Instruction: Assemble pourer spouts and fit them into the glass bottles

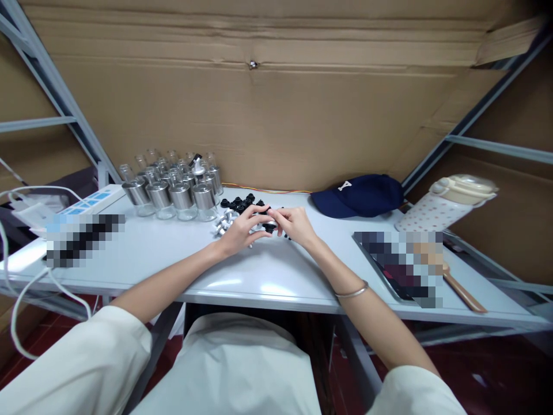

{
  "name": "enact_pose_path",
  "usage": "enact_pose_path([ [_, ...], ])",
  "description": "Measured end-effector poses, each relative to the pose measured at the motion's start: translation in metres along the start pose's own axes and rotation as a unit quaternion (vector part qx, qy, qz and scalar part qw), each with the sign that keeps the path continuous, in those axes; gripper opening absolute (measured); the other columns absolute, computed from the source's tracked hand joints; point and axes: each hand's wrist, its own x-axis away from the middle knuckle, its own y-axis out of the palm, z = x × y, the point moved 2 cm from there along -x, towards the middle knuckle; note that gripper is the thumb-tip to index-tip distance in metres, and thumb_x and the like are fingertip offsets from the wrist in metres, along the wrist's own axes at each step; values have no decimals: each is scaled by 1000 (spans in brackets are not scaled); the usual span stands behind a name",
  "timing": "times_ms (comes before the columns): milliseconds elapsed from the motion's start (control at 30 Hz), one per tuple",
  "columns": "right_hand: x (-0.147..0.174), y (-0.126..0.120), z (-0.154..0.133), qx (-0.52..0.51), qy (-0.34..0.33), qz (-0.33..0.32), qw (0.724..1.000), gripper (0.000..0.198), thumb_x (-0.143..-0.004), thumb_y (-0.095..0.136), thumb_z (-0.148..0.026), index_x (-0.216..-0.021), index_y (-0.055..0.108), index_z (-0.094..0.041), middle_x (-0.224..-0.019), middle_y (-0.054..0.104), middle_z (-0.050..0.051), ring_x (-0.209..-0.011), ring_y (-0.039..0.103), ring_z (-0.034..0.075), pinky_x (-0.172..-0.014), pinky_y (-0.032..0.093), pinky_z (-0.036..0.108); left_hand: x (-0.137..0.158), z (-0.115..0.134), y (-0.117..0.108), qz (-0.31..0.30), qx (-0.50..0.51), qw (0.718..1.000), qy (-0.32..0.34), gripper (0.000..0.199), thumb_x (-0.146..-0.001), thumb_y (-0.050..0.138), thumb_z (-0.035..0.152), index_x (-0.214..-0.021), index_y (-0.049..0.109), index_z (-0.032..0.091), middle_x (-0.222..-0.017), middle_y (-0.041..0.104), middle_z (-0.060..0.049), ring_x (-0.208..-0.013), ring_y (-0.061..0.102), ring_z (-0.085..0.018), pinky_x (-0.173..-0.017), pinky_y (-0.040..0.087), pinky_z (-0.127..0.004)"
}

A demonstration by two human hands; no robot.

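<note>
Over the middle of the table, both my hands meet around a small black and silver bottle stopper (pixel 270 227). My left hand (pixel 242 231) grips it between thumb and fingers from the left. From the other side, my right hand (pixel 297 223) pinches it with closed fingertips, which partly hide it. Beside my left hand lies a pile of silver metal pieces (pixel 224 222). Just behind them are several black ridged stoppers (pixel 237 204). A few tiny black parts (pixel 288 236) lie under my right hand, too small to make out.
Several glass bottles with metal sleeves (pixel 181 196) stand at the back left, one topped by a spout (pixel 198 167). A power strip (pixel 97 200) with white cables is farther left. Rightward are a navy cap (pixel 360 196), a dotted bottle (pixel 440 207), a dark tablet-like slab (pixel 380 271) and a wooden-handled object (pixel 464 291).
</note>
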Motion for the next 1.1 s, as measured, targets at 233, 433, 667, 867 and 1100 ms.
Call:
enact_pose_path([
  [233,0,-2,-1,-21,-3,16,1000,53,-86,44,-54,-56,64,-15,-43,60,2,-43,53,12,-48,36,22,-1,3,-1,10,-5,1000,7,28,-83,62,25,-110,56,18,-118,51,-14,-109,58,-23,-88,53,-40],
  [433,-1,-1,-1,-60,28,0,998,48,-85,46,-52,-57,59,-16,-45,59,1,-45,54,12,-53,39,22,-3,4,0,-19,1,1000,8,26,-85,58,18,-111,53,16,-132,44,-18,-125,47,-25,-99,46,-44],
  [667,-2,1,1,-25,1,-6,1000,44,-86,46,-47,-59,60,-15,-50,60,1,-49,54,12,-52,37,22,-3,2,0,-42,15,999,9,21,-86,55,14,-108,55,16,-138,42,-19,-125,48,-25,-100,46,-43],
  [867,-2,0,4,45,-31,0,999,47,-88,43,-46,-57,62,-15,-51,61,2,-48,49,11,-50,32,23,-3,1,1,-62,24,998,9,21,-87,55,15,-108,56,17,-140,41,-19,-117,57,-24,-98,49,-42],
  [1100,-2,-1,7,102,-60,7,993,49,-90,41,-44,-53,59,-17,-49,61,2,-44,49,11,-51,30,24,-4,2,0,-69,30,997,9,22,-86,56,16,-108,57,15,-135,48,-19,-123,52,-25,-100,47,-41],
])
